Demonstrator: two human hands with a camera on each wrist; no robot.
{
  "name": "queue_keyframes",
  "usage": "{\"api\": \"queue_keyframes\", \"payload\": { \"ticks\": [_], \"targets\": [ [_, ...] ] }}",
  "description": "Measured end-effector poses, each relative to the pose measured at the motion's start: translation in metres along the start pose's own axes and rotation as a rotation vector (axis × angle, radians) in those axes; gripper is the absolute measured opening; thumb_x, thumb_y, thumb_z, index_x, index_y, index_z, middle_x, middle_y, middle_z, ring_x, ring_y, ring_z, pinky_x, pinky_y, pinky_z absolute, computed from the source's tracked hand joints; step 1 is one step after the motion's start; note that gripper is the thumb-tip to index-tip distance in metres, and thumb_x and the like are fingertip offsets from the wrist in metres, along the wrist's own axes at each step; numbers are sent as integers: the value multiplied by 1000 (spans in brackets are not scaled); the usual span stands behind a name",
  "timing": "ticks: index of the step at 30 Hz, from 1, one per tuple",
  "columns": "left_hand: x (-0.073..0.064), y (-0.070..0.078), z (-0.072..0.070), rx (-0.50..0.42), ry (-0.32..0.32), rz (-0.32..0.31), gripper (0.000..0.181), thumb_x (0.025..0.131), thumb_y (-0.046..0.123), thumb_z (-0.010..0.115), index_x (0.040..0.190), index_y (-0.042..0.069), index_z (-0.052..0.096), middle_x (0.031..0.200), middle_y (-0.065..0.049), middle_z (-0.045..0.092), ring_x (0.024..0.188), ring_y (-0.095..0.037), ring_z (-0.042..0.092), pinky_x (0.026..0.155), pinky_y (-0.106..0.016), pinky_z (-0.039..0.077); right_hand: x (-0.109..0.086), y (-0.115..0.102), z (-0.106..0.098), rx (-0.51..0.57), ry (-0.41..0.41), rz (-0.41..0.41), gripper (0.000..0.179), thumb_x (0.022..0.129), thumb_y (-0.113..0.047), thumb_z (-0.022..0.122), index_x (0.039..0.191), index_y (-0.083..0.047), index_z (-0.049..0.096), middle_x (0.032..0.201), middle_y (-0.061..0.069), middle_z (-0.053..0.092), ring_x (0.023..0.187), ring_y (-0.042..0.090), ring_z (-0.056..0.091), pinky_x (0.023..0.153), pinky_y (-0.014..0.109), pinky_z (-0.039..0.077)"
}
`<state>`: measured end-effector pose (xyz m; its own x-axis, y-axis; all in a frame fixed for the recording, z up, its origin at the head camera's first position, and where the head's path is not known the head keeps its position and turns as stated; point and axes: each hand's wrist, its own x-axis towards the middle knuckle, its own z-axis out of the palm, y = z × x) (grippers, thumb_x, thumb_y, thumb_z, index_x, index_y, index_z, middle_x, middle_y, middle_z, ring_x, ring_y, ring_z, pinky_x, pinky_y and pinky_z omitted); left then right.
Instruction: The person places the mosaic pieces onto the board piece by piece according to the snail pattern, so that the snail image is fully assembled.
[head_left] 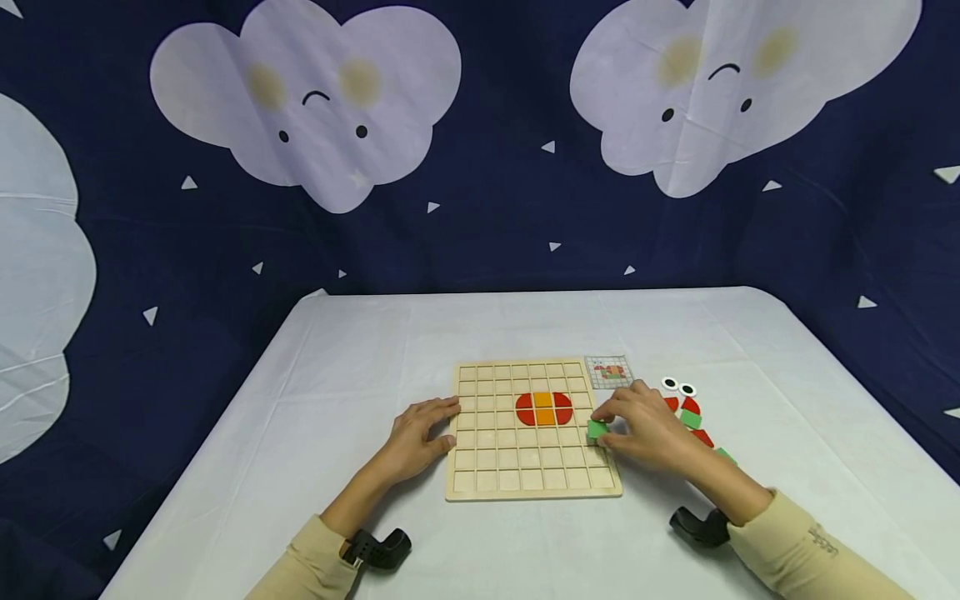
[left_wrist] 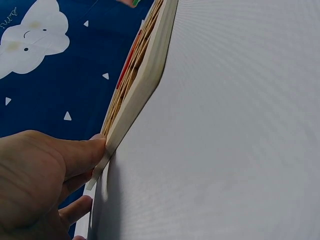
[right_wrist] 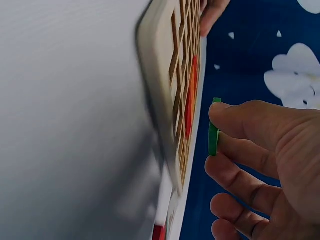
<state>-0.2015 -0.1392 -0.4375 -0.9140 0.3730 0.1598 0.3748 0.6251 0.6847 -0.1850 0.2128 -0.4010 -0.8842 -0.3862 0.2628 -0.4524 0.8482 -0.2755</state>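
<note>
Thumb and fingers of my right hand (head_left: 648,427) pinch a small green square tile (head_left: 596,429) over the right edge of a wooden grid board (head_left: 508,481). In the right wrist view the tile (right_wrist: 213,131) is seen edge-on, raised off the board's face. My left hand (head_left: 415,439) rests against the board's left edge, fingers and thumb extended; its thumb (left_wrist: 82,155) touches the rim in the left wrist view. In the grid lie orange squares (head_left: 543,400) flanked by red rounded pieces (head_left: 525,409), together forming an oval.
A printed pattern card (head_left: 609,372) lies by the board's top right corner. Right of the right hand are two eye discs (head_left: 670,383), loose red pieces (head_left: 691,406) and green pieces (head_left: 691,419), partly hidden by that arm. A white cloth (head_left: 360,358) covers the table.
</note>
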Motion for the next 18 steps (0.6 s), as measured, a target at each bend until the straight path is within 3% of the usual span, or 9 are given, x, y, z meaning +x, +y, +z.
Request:
{"api": "queue_keyframes", "payload": {
  "ticks": [7,18],
  "targets": [
    [0,0,0,5,0,2,47,86,11,66,131,6,55,144,-5,49,135,-33,36,109,-58,18,19,-20,14,35,-31,-51,21,71,-22,78,91,-17,74,85,-7,64,83,11,42,75,31,33],
    [0,2,-1,-4,-3,-3,47,86,11,66,131,5,55,144,-7,48,135,-34,35,109,-59,18,30,-34,31,30,-39,-109,21,70,-24,80,89,-18,74,86,-8,63,80,10,38,72,27,30]
  ]
}}
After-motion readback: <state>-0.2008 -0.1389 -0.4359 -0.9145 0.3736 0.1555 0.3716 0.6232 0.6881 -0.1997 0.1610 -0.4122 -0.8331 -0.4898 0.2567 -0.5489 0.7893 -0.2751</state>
